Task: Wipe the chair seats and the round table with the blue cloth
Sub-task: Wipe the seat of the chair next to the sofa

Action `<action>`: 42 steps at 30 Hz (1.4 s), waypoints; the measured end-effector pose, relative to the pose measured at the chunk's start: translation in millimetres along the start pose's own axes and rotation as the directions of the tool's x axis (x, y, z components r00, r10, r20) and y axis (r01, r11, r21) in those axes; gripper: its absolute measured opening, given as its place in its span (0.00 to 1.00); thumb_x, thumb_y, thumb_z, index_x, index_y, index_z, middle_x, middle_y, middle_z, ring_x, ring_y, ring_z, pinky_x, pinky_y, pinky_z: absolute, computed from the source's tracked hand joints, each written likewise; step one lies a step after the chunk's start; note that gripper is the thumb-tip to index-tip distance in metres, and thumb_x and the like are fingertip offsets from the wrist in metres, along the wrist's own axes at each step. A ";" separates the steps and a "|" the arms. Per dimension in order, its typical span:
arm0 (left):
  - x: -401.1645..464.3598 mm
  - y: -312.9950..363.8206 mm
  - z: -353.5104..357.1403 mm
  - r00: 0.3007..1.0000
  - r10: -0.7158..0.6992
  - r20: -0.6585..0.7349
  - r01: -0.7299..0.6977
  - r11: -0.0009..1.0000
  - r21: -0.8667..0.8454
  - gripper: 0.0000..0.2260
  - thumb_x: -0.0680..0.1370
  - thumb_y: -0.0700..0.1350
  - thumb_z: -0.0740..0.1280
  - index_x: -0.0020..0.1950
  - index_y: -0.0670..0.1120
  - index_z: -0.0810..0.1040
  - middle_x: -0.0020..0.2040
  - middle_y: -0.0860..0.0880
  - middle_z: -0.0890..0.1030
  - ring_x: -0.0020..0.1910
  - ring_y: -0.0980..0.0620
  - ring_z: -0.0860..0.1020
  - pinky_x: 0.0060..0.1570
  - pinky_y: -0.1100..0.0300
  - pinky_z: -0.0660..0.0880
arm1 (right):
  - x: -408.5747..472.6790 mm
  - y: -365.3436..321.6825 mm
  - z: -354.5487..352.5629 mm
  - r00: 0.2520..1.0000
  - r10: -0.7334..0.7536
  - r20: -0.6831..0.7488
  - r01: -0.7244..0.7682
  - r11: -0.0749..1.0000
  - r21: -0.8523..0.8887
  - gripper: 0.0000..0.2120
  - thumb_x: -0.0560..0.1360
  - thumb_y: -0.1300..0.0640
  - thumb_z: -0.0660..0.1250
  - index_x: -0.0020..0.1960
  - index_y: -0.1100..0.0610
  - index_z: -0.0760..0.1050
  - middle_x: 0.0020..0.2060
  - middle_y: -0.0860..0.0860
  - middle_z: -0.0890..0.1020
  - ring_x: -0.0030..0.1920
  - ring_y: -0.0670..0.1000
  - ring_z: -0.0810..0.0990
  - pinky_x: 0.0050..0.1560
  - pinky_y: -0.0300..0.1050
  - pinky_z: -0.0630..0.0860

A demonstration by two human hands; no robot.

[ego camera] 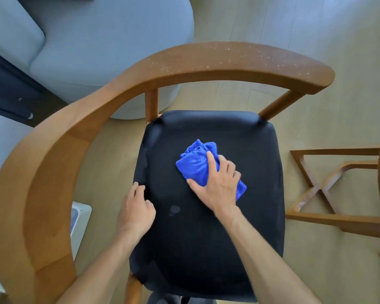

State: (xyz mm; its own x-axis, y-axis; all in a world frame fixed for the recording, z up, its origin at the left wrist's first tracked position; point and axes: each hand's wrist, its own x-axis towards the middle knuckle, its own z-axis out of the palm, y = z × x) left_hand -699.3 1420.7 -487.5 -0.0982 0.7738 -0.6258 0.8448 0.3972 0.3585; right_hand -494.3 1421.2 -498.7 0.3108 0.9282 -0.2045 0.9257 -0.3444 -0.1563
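1. Head view, looking straight down onto a wooden armchair with a curved backrest rail (pixel 123 93) and a black seat (pixel 206 227).
2. Blue cloth (pixel 195 163) bunched up on the upper middle of the seat, pressed down under the right hand (pixel 219 183).
3. Right fingers (pixel 212 161) spread and fairly straight across the cloth, thumb along its near-left edge, palm flat on top; a corner of cloth sticking out beyond the hand on the right.
4. Left hand (pixel 136 211) resting at the left edge of the seat, fingers loosely curled over the rim; whether gripping the edge or only touching it, cannot tell.
5. Pale smudge (pixel 173 209) on the seat between the two hands, nearer the left one.
6. White specks scattered along the top of the backrest rail.
7. Grey sofa (pixel 110 40) beyond the chair at upper left, on a light wood floor (pixel 316 29).
8. Crossed wooden base (pixel 323 189) of another piece of furniture at the right edge, well apart from the cloth.
9. White box-like object (pixel 80 224) on the floor, left of the seat, partly hidden by the chair arm.
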 end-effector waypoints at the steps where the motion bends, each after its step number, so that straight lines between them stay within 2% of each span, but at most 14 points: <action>1: 3.6 -3.1 -1.5 1.000 -0.008 -0.009 0.007 0.999 -0.044 0.20 0.79 0.38 0.54 0.71 0.46 0.67 0.76 0.53 0.61 0.72 0.49 0.64 0.67 0.53 0.66 | -7.6 -12.0 3.2 0.998 0.004 -0.058 -0.003 1.000 0.006 0.34 0.64 0.39 0.72 0.65 0.56 0.74 0.58 0.58 0.77 0.51 0.61 0.76 0.45 0.54 0.72; 7: 29.4 -10.0 -13.6 0.988 -0.150 -0.026 0.133 0.935 -0.328 0.18 0.80 0.39 0.54 0.66 0.50 0.75 0.66 0.47 0.76 0.64 0.41 0.73 0.65 0.48 0.69 | -101.4 -65.1 31.5 0.957 -0.289 -0.001 0.286 0.947 0.146 0.20 0.63 0.51 0.67 0.54 0.56 0.75 0.43 0.55 0.75 0.35 0.57 0.71 0.35 0.48 0.68; 12: 22.6 4.2 -6.1 0.997 -0.066 -0.035 0.057 0.975 -0.216 0.21 0.80 0.47 0.58 0.73 0.57 0.65 0.69 0.45 0.69 0.65 0.43 0.70 0.66 0.47 0.67 | -109.0 -9.5 22.2 0.627 -0.771 0.109 0.773 0.634 0.035 0.12 0.69 0.56 0.61 0.51 0.53 0.73 0.40 0.52 0.75 0.34 0.54 0.70 0.35 0.48 0.68; 14: 16.1 10.4 1.0 1.000 -0.003 -0.007 0.002 0.989 -0.145 0.24 0.79 0.52 0.60 0.74 0.60 0.60 0.74 0.47 0.61 0.70 0.44 0.65 0.67 0.47 0.64 | -61.7 41.9 -1.8 0.702 -0.711 0.036 0.712 0.701 -0.034 0.13 0.65 0.56 0.67 0.49 0.53 0.77 0.39 0.53 0.77 0.33 0.55 0.73 0.34 0.47 0.69; 17: 8.3 16.8 17.7 0.999 -0.011 0.037 0.012 0.999 -0.043 0.28 0.77 0.58 0.62 0.75 0.63 0.54 0.77 0.50 0.48 0.74 0.42 0.57 0.67 0.43 0.64 | 15.3 138.4 -38.2 0.954 -0.285 -0.094 0.281 0.958 -0.052 0.22 0.64 0.58 0.72 0.58 0.58 0.79 0.48 0.60 0.79 0.41 0.63 0.77 0.40 0.54 0.76; 20: 5.5 22.0 29.9 0.999 -0.032 0.003 0.032 0.998 0.052 0.31 0.77 0.58 0.61 0.76 0.62 0.48 0.78 0.49 0.43 0.74 0.40 0.52 0.66 0.41 0.63 | 36.1 175.6 -45.5 0.991 0.120 -0.050 -0.112 0.983 0.148 0.25 0.73 0.53 0.70 0.68 0.56 0.70 0.57 0.59 0.74 0.54 0.61 0.74 0.53 0.55 0.74; 24: 3.1 26.4 33.7 0.998 -0.055 0.005 0.055 0.993 0.103 0.31 0.78 0.57 0.59 0.76 0.61 0.45 0.78 0.47 0.41 0.75 0.39 0.50 0.68 0.40 0.62 | -47.1 129.7 -22.1 0.990 -0.135 -0.045 0.140 0.980 0.138 0.22 0.66 0.59 0.73 0.59 0.61 0.77 0.48 0.60 0.78 0.44 0.64 0.77 0.44 0.55 0.76; 26: 2.0 27.7 32.7 0.998 -0.063 0.017 0.061 0.993 0.103 0.31 0.79 0.56 0.59 0.77 0.61 0.45 0.78 0.47 0.40 0.75 0.39 0.49 0.69 0.40 0.60 | -116.7 108.6 -7.2 0.895 -0.429 0.122 0.411 0.899 0.149 0.22 0.59 0.58 0.73 0.53 0.56 0.78 0.42 0.56 0.77 0.37 0.60 0.76 0.36 0.50 0.74; 28: 1.0 28.9 31.0 0.997 -0.068 0.033 0.065 0.993 0.095 0.31 0.79 0.55 0.58 0.77 0.61 0.44 0.78 0.48 0.39 0.75 0.40 0.49 0.70 0.40 0.59 | -173.0 99.1 -0.2 0.634 -0.699 0.330 0.694 0.703 0.156 0.19 0.57 0.53 0.74 0.46 0.47 0.74 0.37 0.49 0.74 0.33 0.52 0.73 0.31 0.43 0.69; 30: 1.2 28.8 28.4 0.996 -0.071 0.044 0.066 0.993 0.097 0.31 0.79 0.54 0.58 0.77 0.61 0.44 0.78 0.49 0.39 0.76 0.41 0.48 0.70 0.40 0.60 | -186.3 102.4 7.9 0.355 -0.795 0.493 0.858 0.487 0.167 0.20 0.56 0.47 0.76 0.45 0.43 0.72 0.36 0.43 0.73 0.32 0.47 0.70 0.31 0.40 0.67; 32: 0.8 27.5 27.9 0.997 -0.063 0.045 0.058 0.993 0.104 0.32 0.79 0.54 0.59 0.77 0.61 0.45 0.78 0.49 0.39 0.75 0.42 0.48 0.69 0.40 0.61 | -159.7 110.6 1.1 0.256 -0.813 0.523 0.906 0.391 0.165 0.22 0.58 0.49 0.76 0.49 0.43 0.71 0.40 0.45 0.72 0.33 0.49 0.69 0.34 0.40 0.69; 35: -7.3 25.4 34.5 0.999 -0.014 0.044 0.007 0.985 0.173 0.35 0.77 0.55 0.63 0.77 0.62 0.44 0.76 0.49 0.36 0.76 0.41 0.45 0.68 0.39 0.61 | -84.7 134.6 -23.6 0.524 -0.794 0.309 0.817 0.571 0.082 0.16 0.66 0.55 0.69 0.53 0.49 0.75 0.43 0.53 0.75 0.36 0.57 0.74 0.35 0.48 0.74; 38: -19.5 23.9 46.3 0.999 0.032 0.015 -0.035 0.944 0.328 0.38 0.76 0.57 0.65 0.76 0.61 0.41 0.75 0.48 0.33 0.75 0.39 0.42 0.65 0.36 0.66 | 0.5 177.4 -46.7 0.919 -0.380 0.100 0.370 0.923 0.104 0.22 0.68 0.60 0.68 0.62 0.56 0.77 0.50 0.60 0.76 0.45 0.64 0.77 0.45 0.56 0.75; 42: -29.2 30.7 54.0 0.992 0.127 0.015 -0.121 0.899 0.420 0.39 0.75 0.54 0.66 0.76 0.60 0.43 0.75 0.48 0.35 0.75 0.40 0.41 0.61 0.33 0.68 | 27.9 192.8 -48.5 0.974 -0.223 0.048 0.217 0.971 0.094 0.24 0.70 0.60 0.67 0.67 0.55 0.73 0.54 0.59 0.75 0.50 0.62 0.74 0.50 0.54 0.72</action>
State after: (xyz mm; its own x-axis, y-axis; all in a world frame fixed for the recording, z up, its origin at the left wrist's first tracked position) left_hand -642.1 1383.7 -495.6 0.0177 0.8106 -0.5854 0.9926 0.0559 0.1074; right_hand -296.7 1387.5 -487.7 0.0863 0.9738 -0.2105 0.9466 -0.1460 -0.2875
